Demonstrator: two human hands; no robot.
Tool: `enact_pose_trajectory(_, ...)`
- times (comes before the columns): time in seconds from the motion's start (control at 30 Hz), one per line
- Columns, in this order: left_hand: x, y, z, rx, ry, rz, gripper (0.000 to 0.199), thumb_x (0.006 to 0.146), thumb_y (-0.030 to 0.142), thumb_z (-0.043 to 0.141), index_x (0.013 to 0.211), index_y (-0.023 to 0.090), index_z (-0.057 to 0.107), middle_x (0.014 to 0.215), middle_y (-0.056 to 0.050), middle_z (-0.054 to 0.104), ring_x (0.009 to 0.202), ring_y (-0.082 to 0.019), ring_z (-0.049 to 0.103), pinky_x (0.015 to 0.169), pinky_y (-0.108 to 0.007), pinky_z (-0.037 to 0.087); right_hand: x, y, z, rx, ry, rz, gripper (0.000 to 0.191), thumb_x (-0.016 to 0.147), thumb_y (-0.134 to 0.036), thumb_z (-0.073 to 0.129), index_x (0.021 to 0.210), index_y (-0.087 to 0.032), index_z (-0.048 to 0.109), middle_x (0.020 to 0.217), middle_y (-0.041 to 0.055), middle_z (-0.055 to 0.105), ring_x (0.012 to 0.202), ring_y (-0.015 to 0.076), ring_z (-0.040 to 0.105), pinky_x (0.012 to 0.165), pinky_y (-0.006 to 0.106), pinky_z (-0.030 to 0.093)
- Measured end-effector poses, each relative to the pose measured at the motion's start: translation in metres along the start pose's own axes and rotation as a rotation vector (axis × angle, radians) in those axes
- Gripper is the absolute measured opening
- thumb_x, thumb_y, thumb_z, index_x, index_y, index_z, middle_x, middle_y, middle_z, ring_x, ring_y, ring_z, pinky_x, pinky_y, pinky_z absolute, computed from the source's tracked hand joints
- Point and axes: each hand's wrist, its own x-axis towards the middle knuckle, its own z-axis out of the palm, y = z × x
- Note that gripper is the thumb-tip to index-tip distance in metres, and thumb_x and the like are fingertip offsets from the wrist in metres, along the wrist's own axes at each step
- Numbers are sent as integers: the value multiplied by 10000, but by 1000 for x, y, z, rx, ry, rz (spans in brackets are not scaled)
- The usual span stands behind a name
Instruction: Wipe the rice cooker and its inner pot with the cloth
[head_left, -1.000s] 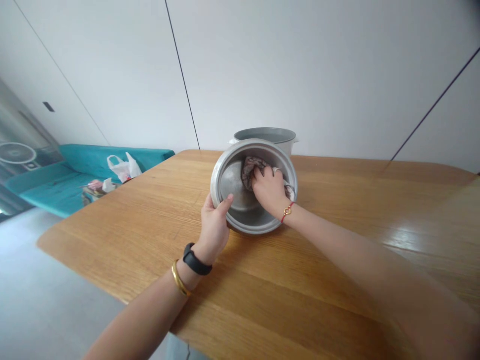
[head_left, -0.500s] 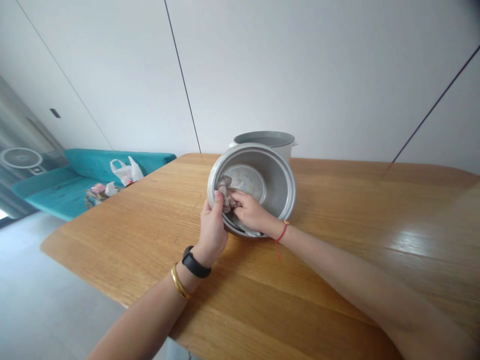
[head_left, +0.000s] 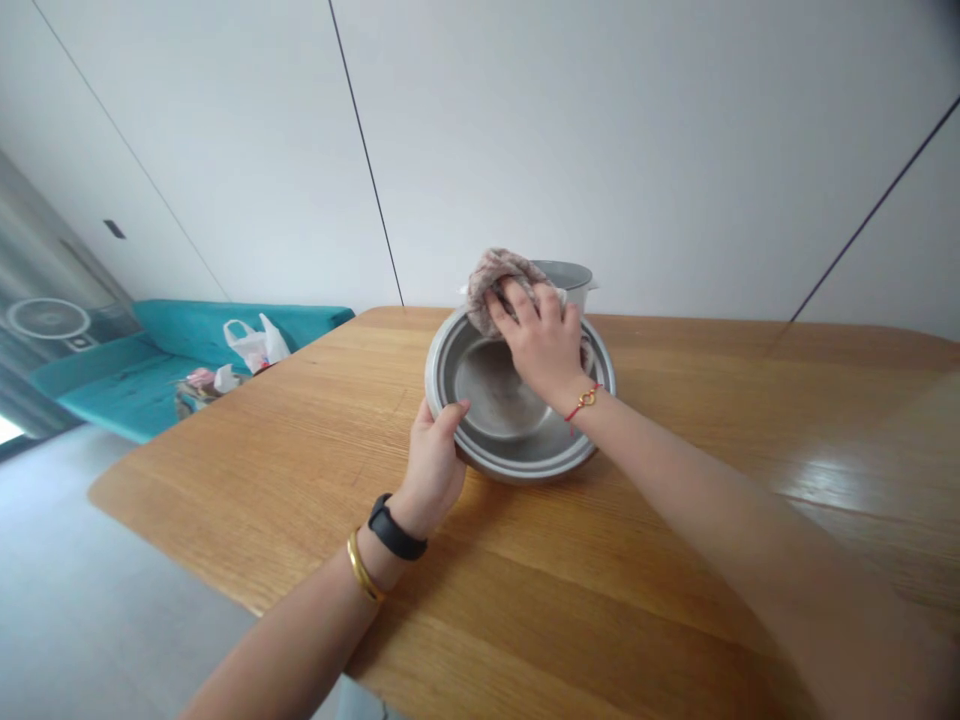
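- Biggest risk, imo: the aluminium pot (head_left: 517, 462) is tipped up toward the person, balanced on its near edge on the wooden counter (head_left: 675, 470). It's only propped by one hand, so a hard rub could make that edge skid on the smooth wood.
- Second risk: the pot's far rim is right in front of a white pot (head_left: 579, 282), so a shove that way could knock the two together.
- Left hand (head_left: 433, 468): clamped on the near left of the rim, thumb hooked over the inside, fingers out of sight behind the wall. A slipping grip here would drop the pot flat.
- Right hand (head_left: 537, 343): fingers spread, pressing a bunched patterned cloth (head_left: 498, 280) against the far rim. The cloth pokes out past the fingers.
- The hands are apart, with the pot's open middle between them.
- Off to the left, a plastic bag (head_left: 253, 343) sits on a teal sofa (head_left: 195, 330).
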Motion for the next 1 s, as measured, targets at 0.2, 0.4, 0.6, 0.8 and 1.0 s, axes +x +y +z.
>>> enact_pose_trajectory(0.2, -3, 4, 5, -9, 26, 15, 353, 664, 209, 791, 997, 198, 671, 916, 0, 737, 798, -158, 660, 761, -278, 526, -43, 41, -17, -7, -7, 202, 564, 952, -113, 503, 1509, -178, 558, 1519, 213, 478, 1231, 419, 487, 972, 583, 471)
enact_pose_trajectory(0.4, 1, 4, 0, -19, 44, 57, 381, 663, 218, 784, 1030, 206, 680, 933, -4, 735, 838, -177, 673, 797, -302, 538, -84, 64, -32, 771, -301, 709, 391, 801, -260, 717, 1173, -144, 685, 1090, 163, 703, 915, 298, 681, 827, 422, 581)
enact_pose_trajectory(0.6, 8, 13, -11, 220, 0, 225, 639, 767, 429, 844, 1338, 243, 625, 1303, -113, 693, 1223, -325, 657, 1023, -455, 530, -84, 44, -36, 1334, -364, 1281, 331, 611, -241, 799, 871, -181, 602, 676, 16, 641, 515, 181, 580, 480, 283, 499)
enact_pose_trajectory(0.8, 2, 45, -31, 1135, -112, 1290, 1064, 673, 902, 701, 1549, 334, 501, 1743, -75, 250, 1608, -425, -147, 1259, -671, -122, -63, 59, -70, 1337, -221, 1178, 373, 552, -256, 847, 836, -180, 617, 636, -16, 610, 494, 163, 563, 436, 249, 464)
enact_pose_trajectory(1.0, -8, 54, -24, 1506, -648, 1641, 703, 848, 870, 534, 1305, 368, 718, 1321, -43, 740, 1502, -383, 432, 1189, -666, -288, -55, 65, -96, 1286, -152, 1145, 412, 532, -204, 865, 897, -170, 676, 733, 21, 681, 548, 179, 605, 445, 251, 493)
